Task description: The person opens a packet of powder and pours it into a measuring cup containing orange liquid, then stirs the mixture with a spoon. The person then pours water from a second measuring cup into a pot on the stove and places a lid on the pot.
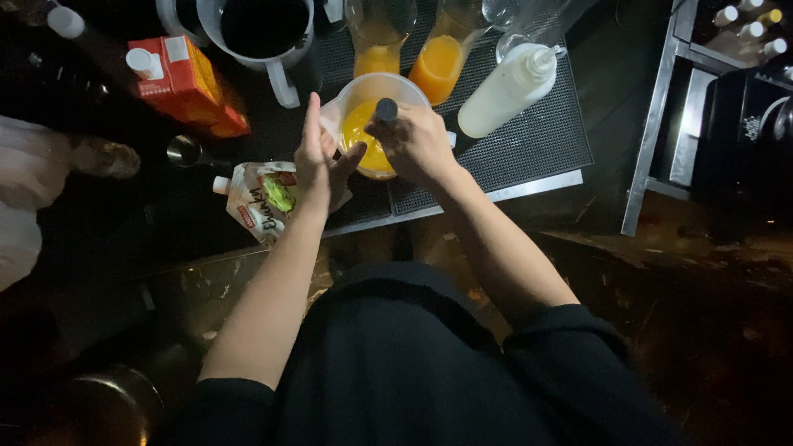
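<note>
A clear plastic measuring jug (363, 87) with orange-yellow liquid (360, 132) stands on the black bar mat (537, 140). My left hand (320, 157) rests flat against the jug's left side, fingers straight and pointing up. My right hand (413, 140) is closed around a dark-handled tool (386, 109) whose top sticks up above the fist; its lower end is hidden over the jug.
Two glasses of orange juice (377, 49) (438, 62) and a white squeeze bottle (504, 91) lie behind the jug. A red carton (186, 83), a spouted pouch (260, 198), a metal jigger (183, 151) and a large dark jug (264, 33) stand to the left. Metal shelving (661, 124) is on the right.
</note>
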